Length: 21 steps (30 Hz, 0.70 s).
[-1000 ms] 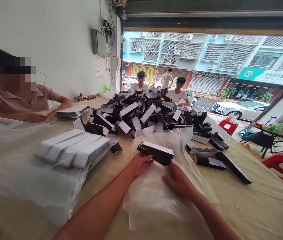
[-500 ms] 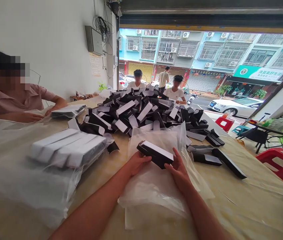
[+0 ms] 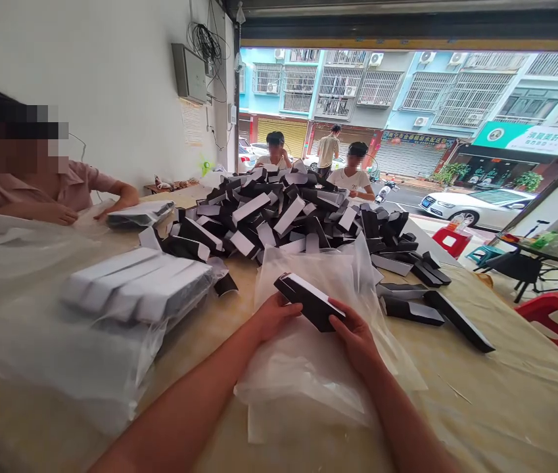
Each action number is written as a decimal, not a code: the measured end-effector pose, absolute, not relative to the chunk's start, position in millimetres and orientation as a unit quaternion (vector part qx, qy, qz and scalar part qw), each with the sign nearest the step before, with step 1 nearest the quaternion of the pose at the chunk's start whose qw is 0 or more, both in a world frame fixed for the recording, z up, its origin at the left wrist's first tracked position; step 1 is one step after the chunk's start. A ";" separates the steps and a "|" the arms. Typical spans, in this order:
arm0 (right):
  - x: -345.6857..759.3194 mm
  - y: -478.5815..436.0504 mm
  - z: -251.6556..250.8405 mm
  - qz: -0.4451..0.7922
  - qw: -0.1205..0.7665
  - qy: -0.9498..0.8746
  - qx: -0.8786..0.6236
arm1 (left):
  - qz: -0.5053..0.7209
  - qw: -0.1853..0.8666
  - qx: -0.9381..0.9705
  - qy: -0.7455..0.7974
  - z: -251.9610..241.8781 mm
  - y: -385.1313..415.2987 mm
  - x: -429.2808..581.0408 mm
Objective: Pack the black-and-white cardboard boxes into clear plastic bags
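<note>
My hands hold a slim black-and-white cardboard box [image 3: 309,302] between them, tilted diagonally, my left hand [image 3: 273,317] at its near left end and my right hand [image 3: 355,341] at its right end. Beneath and behind them lies a clear plastic bag [image 3: 303,374], its mouth standing open toward the box. Beyond it rises a large heap of similar black-and-white boxes [image 3: 283,217]. Several loose boxes [image 3: 409,310] lie to the right of my right hand. A filled plastic bag of white-sided boxes [image 3: 135,289] lies to the left of my left arm.
A seated co-worker [image 3: 46,197] on the left has a hand near a flat packed bag [image 3: 139,213]. Two people [image 3: 271,154] sit behind the heap. The cream-covered table [image 3: 505,387] ends at the right, near red stools [image 3: 552,322]. An open shutter shows the street.
My right hand has risen from the bag onto the box, and both hands now grip it. The box has turned more diagonally, and the view has shifted slightly.
</note>
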State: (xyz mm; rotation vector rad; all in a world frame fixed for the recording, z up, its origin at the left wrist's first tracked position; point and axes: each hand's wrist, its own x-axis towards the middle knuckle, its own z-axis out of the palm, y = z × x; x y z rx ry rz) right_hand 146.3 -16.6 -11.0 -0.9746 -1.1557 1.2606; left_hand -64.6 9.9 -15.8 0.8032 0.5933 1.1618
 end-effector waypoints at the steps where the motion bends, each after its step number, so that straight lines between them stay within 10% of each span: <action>1: 146.2 -16.8 -10.5 0.533 0.553 -0.489 -0.414 | 0.525 0.718 0.366 0.272 -15.7 9.9 -64.5; 21: 144.9 -17.9 -11.6 0.547 0.539 -0.499 -0.401 | 0.533 0.703 0.385 0.271 -16.3 10.1 -64.6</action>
